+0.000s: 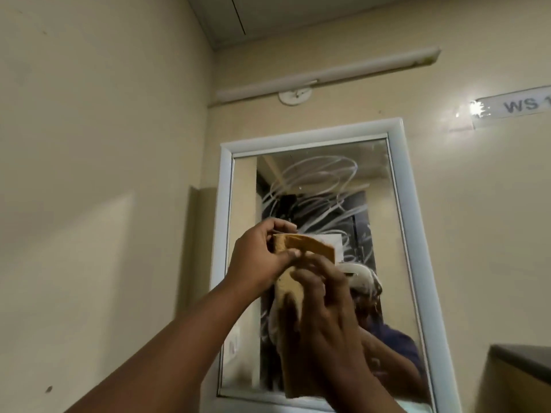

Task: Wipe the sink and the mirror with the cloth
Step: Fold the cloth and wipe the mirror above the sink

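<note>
Cream-painted walls (89, 144) fill the room, meeting in a corner just left of a white-framed mirror (313, 189) that hangs upright on the far wall. White swirled streaks cross the upper part of its glass, and the lower part reflects the person. Above the mirror a long tube light fitting (328, 74) runs across the wall, with a round white ceiling rose (294, 96) just beneath it. At the far right a label (518, 107) reading "WS" is stuck to the wall, and a dark-topped counter (521, 362) shows at the lower right edge.

Both hands are raised in front of the mirror, holding a tan cloth (295, 296) between them. The cloth's long axis runs roughly vertical, its folded top edge pointing to the right. The left hand (259, 257) pinches the upper end between thumb and fingers; the right hand (328, 308) has its grip curled round the lower length.
</note>
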